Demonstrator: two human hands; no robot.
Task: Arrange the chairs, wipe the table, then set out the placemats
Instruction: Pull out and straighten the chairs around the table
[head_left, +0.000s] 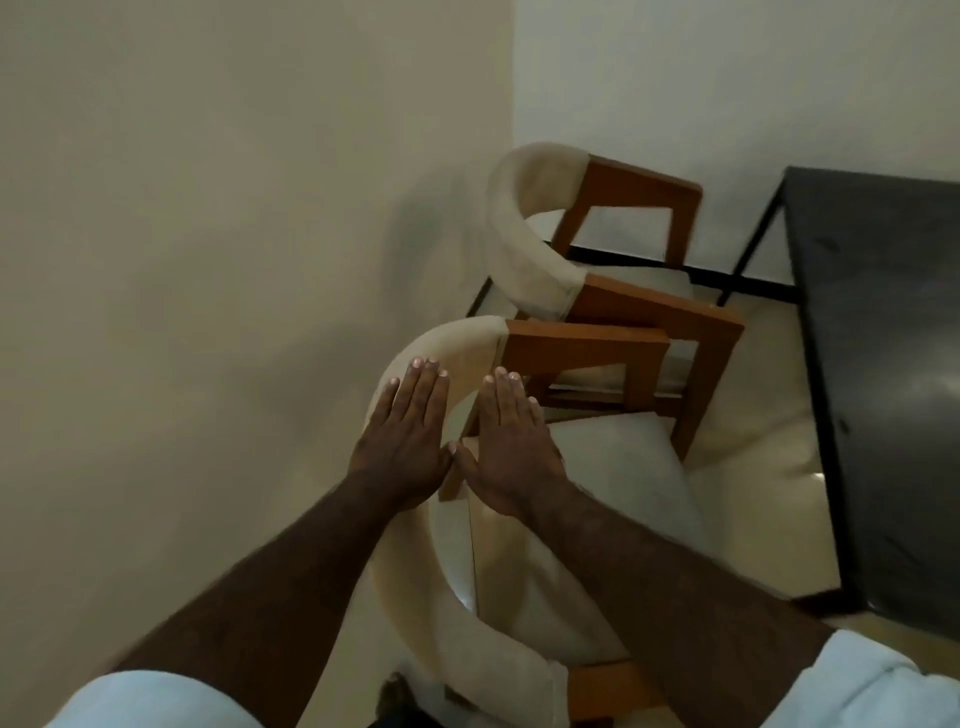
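Cream-backed chair sits directly beneath left hand and right hand, both hands flat, thumbs nearly touching; dark surface to its right.

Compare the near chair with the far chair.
The near chair lies under the flat left hand and right hand; the far chair has no hand by it. The far chair stands beyond the near chair, farther along the wall. Both have curved cream backs and brown wooden arms, and face the dark table.

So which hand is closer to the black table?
Right. The right hand sits between the left hand and the table; both are over the near chair.
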